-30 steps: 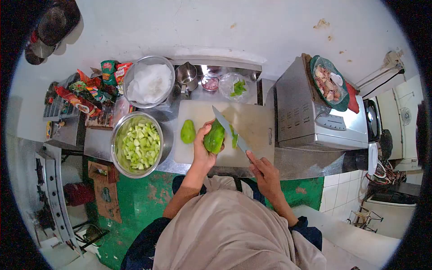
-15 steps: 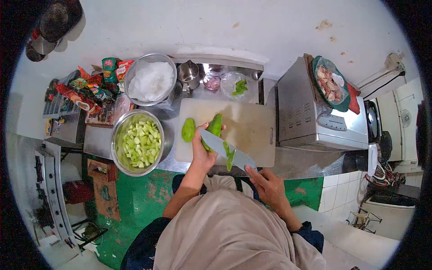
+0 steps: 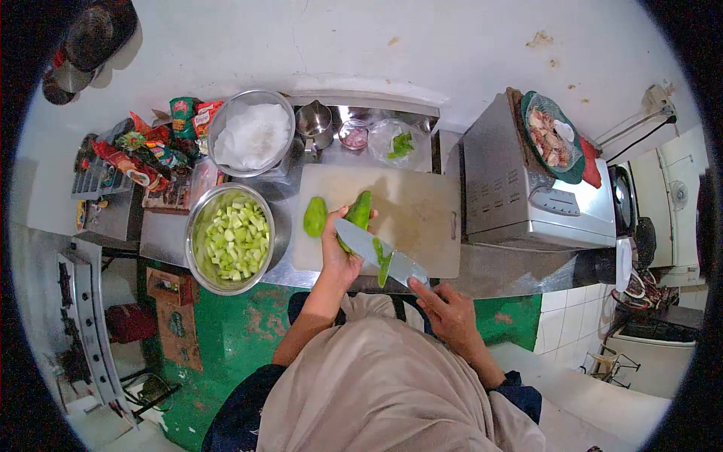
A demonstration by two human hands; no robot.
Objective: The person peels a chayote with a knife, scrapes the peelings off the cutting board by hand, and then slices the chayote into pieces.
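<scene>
My left hand (image 3: 338, 252) is closed round a green vegetable (image 3: 359, 211) above the lower part of the white cutting board (image 3: 418, 196). In my right hand (image 3: 448, 309) is the handle of a wide knife (image 3: 407, 270), its blade slanting up and left against the vegetable. A green strip of peel (image 3: 382, 265) clings to the blade. Another green piece (image 3: 315, 218) lies on the board's left side. Left of the board stands a metal bowl (image 3: 193, 260) of chopped pale green cubes (image 3: 235, 237).
Behind are a bowl with white contents (image 3: 252, 135), a metal jug (image 3: 315, 124), a small pink-filled dish (image 3: 353, 135) and a plastic bag with leaves (image 3: 401, 145). A steel oven (image 3: 497, 188) stands right, bearing a plate of meat (image 3: 553, 139). Food packets (image 3: 135, 162) lie left.
</scene>
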